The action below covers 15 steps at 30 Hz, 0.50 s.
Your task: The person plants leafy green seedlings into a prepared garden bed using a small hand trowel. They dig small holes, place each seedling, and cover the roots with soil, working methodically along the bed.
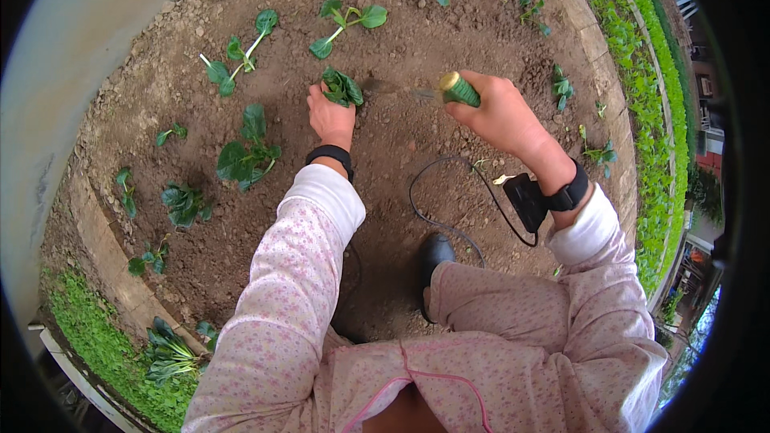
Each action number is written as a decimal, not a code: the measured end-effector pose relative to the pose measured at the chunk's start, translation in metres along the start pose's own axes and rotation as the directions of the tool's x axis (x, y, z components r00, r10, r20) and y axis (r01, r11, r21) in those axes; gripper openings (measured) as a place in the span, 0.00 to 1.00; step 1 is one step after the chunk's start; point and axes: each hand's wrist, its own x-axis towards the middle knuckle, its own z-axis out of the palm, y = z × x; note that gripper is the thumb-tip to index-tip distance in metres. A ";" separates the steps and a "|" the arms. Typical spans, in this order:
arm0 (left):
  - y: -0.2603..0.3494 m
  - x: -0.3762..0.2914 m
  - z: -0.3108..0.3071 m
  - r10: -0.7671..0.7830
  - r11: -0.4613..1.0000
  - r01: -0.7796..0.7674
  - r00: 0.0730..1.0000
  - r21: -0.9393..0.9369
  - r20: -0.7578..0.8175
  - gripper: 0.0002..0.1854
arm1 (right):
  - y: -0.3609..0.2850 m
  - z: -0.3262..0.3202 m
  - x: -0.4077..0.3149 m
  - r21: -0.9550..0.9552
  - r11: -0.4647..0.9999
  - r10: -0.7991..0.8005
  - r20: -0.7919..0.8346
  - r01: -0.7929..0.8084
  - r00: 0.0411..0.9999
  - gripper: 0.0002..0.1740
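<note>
My left hand [332,114] is around a small leafy green plant [343,88] at the soil, its dark leaves showing above my fingers. To the right, my right hand [496,105] grips the green-wrapped handle [461,90] of a hand tool with a pale end. A thin, blurred metal part of the tool [426,93] reaches left toward the plant; its exact shape cannot be told. Just above the left hand, a leafy green with pale stalks [349,23] lies on the soil, and another [243,59] lies farther left.
Leafy plants [248,153] dot the brown soil on both sides. A black cable [421,216] loops from a device [526,201] at my right wrist. My dark shoe [438,252] stands below. Brick edging [601,69] borders green rows at right; a bunch of greens [168,355] lies lower left.
</note>
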 end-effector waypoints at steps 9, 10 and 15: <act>0.006 0.012 0.005 -0.101 0.994 0.106 0.987 -0.038 0.123 0.21 | 0.026 0.063 -0.009 0.598 0.710 0.337 0.175 -0.372 0.925 0.18; 0.006 0.012 0.006 -0.123 0.990 0.131 0.984 -0.054 0.128 0.21 | 0.024 0.066 -0.012 0.616 0.710 0.315 0.155 -0.342 0.936 0.17; -0.003 0.017 0.022 -0.161 0.974 0.182 0.974 -0.134 0.157 0.24 | 0.017 0.071 -0.018 0.690 0.633 0.285 0.216 -0.352 0.934 0.16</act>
